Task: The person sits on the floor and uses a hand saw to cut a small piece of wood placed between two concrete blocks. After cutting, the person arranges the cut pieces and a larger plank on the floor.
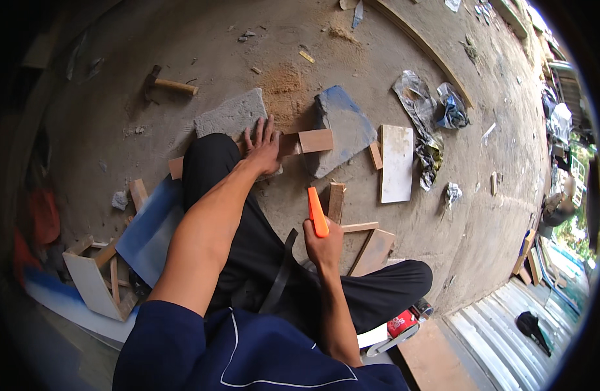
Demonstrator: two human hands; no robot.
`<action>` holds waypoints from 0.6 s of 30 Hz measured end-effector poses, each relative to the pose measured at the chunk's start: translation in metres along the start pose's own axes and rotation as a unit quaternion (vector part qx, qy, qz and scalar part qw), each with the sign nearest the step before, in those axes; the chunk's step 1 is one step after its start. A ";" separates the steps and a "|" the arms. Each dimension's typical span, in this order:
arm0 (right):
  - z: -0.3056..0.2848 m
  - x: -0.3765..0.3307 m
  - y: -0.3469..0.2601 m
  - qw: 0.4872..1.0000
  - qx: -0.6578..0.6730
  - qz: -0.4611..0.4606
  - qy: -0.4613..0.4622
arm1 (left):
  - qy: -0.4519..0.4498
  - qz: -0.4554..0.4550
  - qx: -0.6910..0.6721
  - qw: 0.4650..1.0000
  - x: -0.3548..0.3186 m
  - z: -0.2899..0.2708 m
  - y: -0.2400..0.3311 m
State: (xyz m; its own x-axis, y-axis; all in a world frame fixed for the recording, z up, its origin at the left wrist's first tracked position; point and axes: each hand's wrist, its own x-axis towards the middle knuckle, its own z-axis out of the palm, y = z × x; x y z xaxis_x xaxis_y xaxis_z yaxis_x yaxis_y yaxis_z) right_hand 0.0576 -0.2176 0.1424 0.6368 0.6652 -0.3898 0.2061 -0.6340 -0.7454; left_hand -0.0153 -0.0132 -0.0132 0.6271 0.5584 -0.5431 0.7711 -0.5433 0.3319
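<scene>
Wooden strip (316,141): lies crosswise ahead of the person, right end on a blue-stained block (345,124).
Left hand (262,151): palm down on the strip, fingers spread, tips by a grey block (229,112).
Right hand (325,246): fist wrapped around an orange handle (318,218); can't tell the rest of the tool.
Hammer (175,86): on the floor (469,247), left of the grey block.
White board (396,164): right of the blue-stained block, near crumpled plastic (414,94).
Wooden offcut (373,251): right of the right hand.
</scene>
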 end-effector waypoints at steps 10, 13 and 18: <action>-0.040 -0.059 0.016 0.999 -0.005 0.041 -0.007 | -0.015 -0.005 0.010 1.000 0.003 0.001 0.004; -0.014 -0.001 0.007 0.999 -0.037 0.028 -0.005 | -0.031 0.006 -0.013 0.999 0.000 -0.002 0.000; -0.023 -0.038 0.003 0.997 -0.072 -0.025 -0.023 | -0.040 -0.013 0.026 0.999 0.005 -0.009 -0.002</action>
State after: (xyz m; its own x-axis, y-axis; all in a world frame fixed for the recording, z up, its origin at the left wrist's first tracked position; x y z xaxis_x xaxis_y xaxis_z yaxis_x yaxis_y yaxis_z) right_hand 0.0510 -0.2538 0.1680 0.5882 0.7134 -0.3808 0.3440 -0.6469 -0.6805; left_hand -0.0134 -0.0040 -0.0098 0.5951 0.5216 -0.6113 0.7784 -0.5632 0.2773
